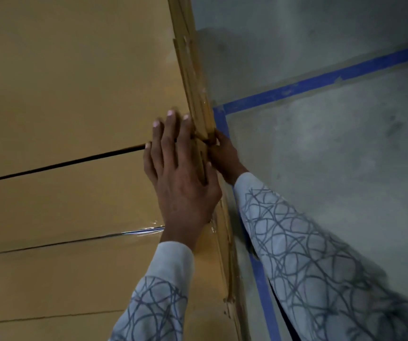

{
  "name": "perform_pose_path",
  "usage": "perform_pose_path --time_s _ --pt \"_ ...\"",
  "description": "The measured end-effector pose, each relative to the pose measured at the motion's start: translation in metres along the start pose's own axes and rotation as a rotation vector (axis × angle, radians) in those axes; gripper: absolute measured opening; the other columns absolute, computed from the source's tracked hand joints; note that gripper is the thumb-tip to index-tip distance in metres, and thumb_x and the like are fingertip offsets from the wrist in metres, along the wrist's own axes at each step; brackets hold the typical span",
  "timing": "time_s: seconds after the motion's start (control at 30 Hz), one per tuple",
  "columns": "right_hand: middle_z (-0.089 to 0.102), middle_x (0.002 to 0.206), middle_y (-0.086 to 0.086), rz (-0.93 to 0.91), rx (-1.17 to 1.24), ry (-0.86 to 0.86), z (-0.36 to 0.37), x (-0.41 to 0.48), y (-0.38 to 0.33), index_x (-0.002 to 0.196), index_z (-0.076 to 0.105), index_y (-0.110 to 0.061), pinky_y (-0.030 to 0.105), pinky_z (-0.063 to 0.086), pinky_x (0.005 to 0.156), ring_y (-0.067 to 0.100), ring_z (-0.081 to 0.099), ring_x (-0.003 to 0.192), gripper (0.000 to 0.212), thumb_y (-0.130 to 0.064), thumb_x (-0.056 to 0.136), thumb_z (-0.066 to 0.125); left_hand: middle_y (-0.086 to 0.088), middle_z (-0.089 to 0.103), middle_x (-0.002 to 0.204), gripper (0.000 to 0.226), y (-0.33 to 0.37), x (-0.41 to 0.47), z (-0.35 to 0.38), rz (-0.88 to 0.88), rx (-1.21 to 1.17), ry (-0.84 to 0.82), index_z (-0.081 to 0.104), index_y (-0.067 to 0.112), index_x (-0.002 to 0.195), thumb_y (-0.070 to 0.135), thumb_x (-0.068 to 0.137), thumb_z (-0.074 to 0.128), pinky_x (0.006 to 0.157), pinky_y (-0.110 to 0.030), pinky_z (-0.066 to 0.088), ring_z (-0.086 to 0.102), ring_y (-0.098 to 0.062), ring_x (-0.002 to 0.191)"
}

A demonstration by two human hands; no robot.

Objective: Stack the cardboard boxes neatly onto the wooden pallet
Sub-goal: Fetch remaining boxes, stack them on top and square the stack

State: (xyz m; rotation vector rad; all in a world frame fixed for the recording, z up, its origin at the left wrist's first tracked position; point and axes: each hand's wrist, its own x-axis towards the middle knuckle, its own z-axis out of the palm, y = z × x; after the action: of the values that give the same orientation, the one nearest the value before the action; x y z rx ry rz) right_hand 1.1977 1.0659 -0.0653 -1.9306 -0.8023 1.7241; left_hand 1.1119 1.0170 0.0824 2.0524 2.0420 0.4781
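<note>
1. Cardboard boxes: flat brown cartons, laid side by side to form one broad top layer that fills the left of the view. Dark seams run between neighbours. The layered side edges of the stack run down the middle of the frame.
2. Wooden pallet: not in view, presumably hidden under the stack.
3. Left hand: lies flat on the top carton near its right edge, fingers straight and spread, pressing down and grasping nothing.
4. Right hand: sits at the side of the stack, fingers curled onto the carton edges just beside the left hand's fingers.
5. Clear tape: a glossy strip along one seam, close to the left wrist.
6. Floor: grey concrete marked with blue tape lines beside the stack.
7. Step in hand, judged: squaring up the edge of a carton already placed.
8. Next move, judged: a push inward from the right hand with the left steadying, until the side edges sit flush.
</note>
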Motion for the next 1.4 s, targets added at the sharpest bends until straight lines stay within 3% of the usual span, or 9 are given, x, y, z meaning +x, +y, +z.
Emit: perform_pose_path --time_s 0.2,0.37,0.57,0.8,0.9,0.97,1.07,1.33,1.4 --pt "0.067 0.135 -0.003 -0.015 0.103 0.105 0.018 0.004 0.022 0.145 0.054 -0.034 0.047 0.049 0.108 0.019 0.063 0.123 0.043 -0.034 0.103 0.057 -0.003 0.034 0.166 0.083 -0.002 -0.004 -0.001 0.024 -0.002 -0.028 0.044 0.014 0.155 0.022 0.078 0.075 0.12 -0.057 0.018 0.02 -0.024 0.157" --pt "0.066 0.135 -0.003 0.011 0.104 0.094 0.019 0.006 0.02 0.148 0.052 -0.038 0.045 0.049 0.109 0.018 0.062 0.123 0.049 -0.03 0.1 0.06 -0.002 0.036 0.165 0.084 -0.002 -0.004 -0.002 0.013 -0.051 -0.026 0.046 0.013 0.153 0.021 0.076 0.076 0.119 -0.054 0.021 0.02 -0.024 0.157" --pt "0.064 0.14 0.0 0.027 0.014 0.08 0.017 0.009 0.02 0.153 0.046 -0.036 0.032 0.043 0.106 0.021 0.059 0.127 0.051 -0.03 0.103 0.056 -0.002 0.035 0.165 0.086 -0.001 -0.003 -0.002 -0.013 -0.051 -0.023 0.045 0.014 0.153 0.02 0.074 0.076 0.119 -0.051 0.021 0.021 -0.024 0.157" --pt "0.066 0.139 0.002 0.035 -0.063 -0.031 0.007 0.012 0.022 0.153 0.044 -0.045 0.048 0.046 0.112 0.024 0.062 0.126 0.06 -0.031 0.096 0.06 -0.003 0.031 0.167 0.086 0.001 -0.004 -0.002 -0.023 0.002 -0.017 0.042 0.013 0.156 0.018 0.077 0.077 0.123 -0.045 0.017 0.018 -0.025 0.158" --pt "0.058 0.146 -0.003 0.069 0.102 0.014 -0.003 0.002 0.021 0.153 0.046 -0.038 0.044 0.043 0.115 0.017 0.057 0.127 0.055 -0.027 0.1 0.057 -0.005 0.025 0.169 0.083 0.001 -0.007 -0.003 -0.001 0.074 -0.061 0.035 0.013 0.159 0.023 0.085 0.071 0.124 -0.049 0.017 0.014 -0.027 0.159" --pt "0.052 0.152 0.001 0.149 0.284 0.259 -0.012 -0.006 0.016 0.158 0.04 -0.029 0.042 0.041 0.115 0.019 0.054 0.127 0.055 -0.021 0.105 0.051 -0.006 0.019 0.171 0.083 0.0 -0.009 -0.003 0.026 0.143 -0.105 0.028 0.013 0.162 0.027 0.09 0.065 0.125 -0.053 0.016 0.01 -0.028 0.159" --pt "0.032 0.167 0.006 0.279 0.523 0.518 -0.023 -0.011 0.015 0.164 0.027 -0.021 0.034 0.029 0.118 0.026 0.037 0.149 0.053 -0.027 0.112 0.038 -0.006 0.012 0.172 0.082 -0.001 -0.011 -0.004 0.039 0.172 -0.159 0.021 0.012 0.164 0.031 0.094 0.059 0.126 -0.055 0.012 0.005 -0.029 0.16" --pt "0.023 0.17 0.0 0.124 0.586 0.364 -0.001 -0.011 0.002 0.165 0.022 -0.025 0.039 0.021 0.125 0.021 0.026 0.155 0.058 -0.048 0.112 0.028 -0.003 0.019 0.171 0.078 -0.003 -0.013 -0.007 0.025 0.166 -0.134 0.026 0.014 0.163 0.031 0.093 0.058 0.123 -0.06 0.017 0.01 -0.027 0.159" --pt "0.017 0.172 -0.002 0.118 0.612 0.31 0.005 -0.011 -0.004 0.166 0.015 -0.028 0.038 0.018 0.125 0.018 0.021 0.156 0.07 -0.064 0.107 0.025 -0.004 0.02 0.171 0.078 -0.003 -0.014 -0.005 0.028 0.141 -0.126 0.027 0.014 0.162 0.031 0.093 0.058 0.122 -0.06 0.017 0.01 -0.027 0.159"
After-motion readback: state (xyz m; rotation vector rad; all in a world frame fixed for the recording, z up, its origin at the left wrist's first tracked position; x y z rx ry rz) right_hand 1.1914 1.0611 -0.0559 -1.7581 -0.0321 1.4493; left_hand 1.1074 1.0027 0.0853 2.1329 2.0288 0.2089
